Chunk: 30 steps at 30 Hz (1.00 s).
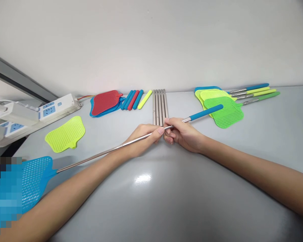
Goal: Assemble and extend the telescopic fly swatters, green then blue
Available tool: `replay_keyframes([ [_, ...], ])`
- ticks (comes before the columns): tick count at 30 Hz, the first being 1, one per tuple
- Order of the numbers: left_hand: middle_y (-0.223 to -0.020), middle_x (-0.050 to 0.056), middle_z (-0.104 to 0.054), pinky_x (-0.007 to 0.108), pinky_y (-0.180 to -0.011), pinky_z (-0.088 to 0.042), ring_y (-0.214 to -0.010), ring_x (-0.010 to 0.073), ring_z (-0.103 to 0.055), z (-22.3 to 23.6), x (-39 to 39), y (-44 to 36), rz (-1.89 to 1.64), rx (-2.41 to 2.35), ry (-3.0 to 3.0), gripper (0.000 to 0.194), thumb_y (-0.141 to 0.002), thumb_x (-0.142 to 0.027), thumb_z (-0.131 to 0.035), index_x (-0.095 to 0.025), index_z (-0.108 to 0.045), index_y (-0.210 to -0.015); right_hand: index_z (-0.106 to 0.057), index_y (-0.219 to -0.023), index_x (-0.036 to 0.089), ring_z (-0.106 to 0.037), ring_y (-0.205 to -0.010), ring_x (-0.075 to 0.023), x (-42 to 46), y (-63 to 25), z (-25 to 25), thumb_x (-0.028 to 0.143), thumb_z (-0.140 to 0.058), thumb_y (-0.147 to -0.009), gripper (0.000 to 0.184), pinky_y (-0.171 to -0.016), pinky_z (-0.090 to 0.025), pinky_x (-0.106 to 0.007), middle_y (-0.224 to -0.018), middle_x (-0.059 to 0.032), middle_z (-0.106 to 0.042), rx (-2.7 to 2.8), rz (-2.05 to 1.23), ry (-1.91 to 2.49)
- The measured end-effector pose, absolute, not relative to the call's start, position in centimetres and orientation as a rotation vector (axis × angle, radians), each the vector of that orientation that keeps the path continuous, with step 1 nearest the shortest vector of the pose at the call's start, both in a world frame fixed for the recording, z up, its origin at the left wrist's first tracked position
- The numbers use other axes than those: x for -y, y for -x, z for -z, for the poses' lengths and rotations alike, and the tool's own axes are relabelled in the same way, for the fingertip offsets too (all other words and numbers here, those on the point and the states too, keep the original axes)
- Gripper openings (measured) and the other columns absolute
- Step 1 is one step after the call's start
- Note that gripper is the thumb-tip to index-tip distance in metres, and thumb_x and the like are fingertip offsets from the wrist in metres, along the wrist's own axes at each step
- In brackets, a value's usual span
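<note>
Both hands grip one extended fly swatter [108, 151], with a blue perforated head at the lower left, a long metal rod and a blue handle sleeve on the right end. My left hand [145, 137] closes on the rod, thumb along it. My right hand [183, 134] pinches the rod close to the blue sleeve. Just behind the hands, several metal rods [159, 106] lie side by side, their near ends hidden by my fingers. Left of them are loose handle sleeves in blue, red [133, 100] and yellow [144, 99].
Red and blue swatter heads [106, 103] are stacked at the back left, with a yellow-green head [65, 134] in front. White power strips [58, 109] with plugs stand at the left edge. Several complete swatters [224, 112] lie at the back right near the wall.
</note>
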<state>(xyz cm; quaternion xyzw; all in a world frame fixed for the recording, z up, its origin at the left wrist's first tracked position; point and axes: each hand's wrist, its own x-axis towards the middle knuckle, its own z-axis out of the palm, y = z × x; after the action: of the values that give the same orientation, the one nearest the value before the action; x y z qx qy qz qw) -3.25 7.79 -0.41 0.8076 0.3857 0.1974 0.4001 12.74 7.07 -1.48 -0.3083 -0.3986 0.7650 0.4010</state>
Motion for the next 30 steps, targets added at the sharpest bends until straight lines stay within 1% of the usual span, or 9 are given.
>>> replay_keyframes([
  [7, -0.058, -0.002, -0.052, 0.019, -0.055, -0.033, -0.056, 0.0085, -0.044, 0.45, -7.79, 3.29, -0.496, -0.979, -2.036, 0.047, -0.087, -0.040, -0.030, -0.014, -0.056, -0.059, -0.044, -0.048, 0.016, -0.041, -0.042, -0.0091, -7.08, -12.77, 1.69, 0.030, -0.043, -0.081, 0.036, -0.046, -0.032, -0.023, -0.041, 0.0050, -0.032, 1.004, -1.937, 0.770],
  [19, -0.056, -0.001, -0.045, 0.022, -0.057, -0.032, -0.056, 0.0100, -0.041, 0.33, -7.75, 3.35, -0.469, -0.990, -1.999, 0.047, -0.087, -0.041, -0.025, -0.014, -0.047, -0.055, -0.044, -0.046, 0.016, -0.042, -0.043, -0.0094, -7.12, -12.74, 1.63, 0.032, -0.046, -0.079, 0.037, -0.046, -0.032, -0.022, -0.041, 0.0046, -0.032, 1.007, -1.939, 0.771],
  [25, -0.057, 0.001, -0.049, 0.024, -0.061, -0.036, -0.060, 0.0125, -0.046, 0.44, -7.93, 3.44, -0.502, -0.932, -1.853, 0.045, -0.086, -0.038, -0.024, -0.015, -0.047, -0.056, -0.043, -0.046, 0.016, -0.042, -0.043, -0.0086, -7.08, -12.79, 1.77, 0.034, -0.046, -0.079, 0.038, -0.046, -0.032, -0.022, -0.043, 0.0032, -0.038, 1.071, -1.912, 0.782],
  [30, -0.057, 0.003, -0.053, 0.026, -0.065, -0.038, -0.062, 0.0143, -0.049, 0.40, -8.03, 3.42, -0.560, -0.893, -1.749, 0.042, -0.084, -0.036, -0.027, -0.014, -0.048, -0.054, -0.042, -0.046, 0.016, -0.041, -0.043, -0.0087, -7.00, -12.77, 1.70, 0.033, -0.046, -0.079, 0.038, -0.046, -0.031, -0.022, -0.043, 0.0042, -0.034, 1.085, -1.899, 0.804],
])
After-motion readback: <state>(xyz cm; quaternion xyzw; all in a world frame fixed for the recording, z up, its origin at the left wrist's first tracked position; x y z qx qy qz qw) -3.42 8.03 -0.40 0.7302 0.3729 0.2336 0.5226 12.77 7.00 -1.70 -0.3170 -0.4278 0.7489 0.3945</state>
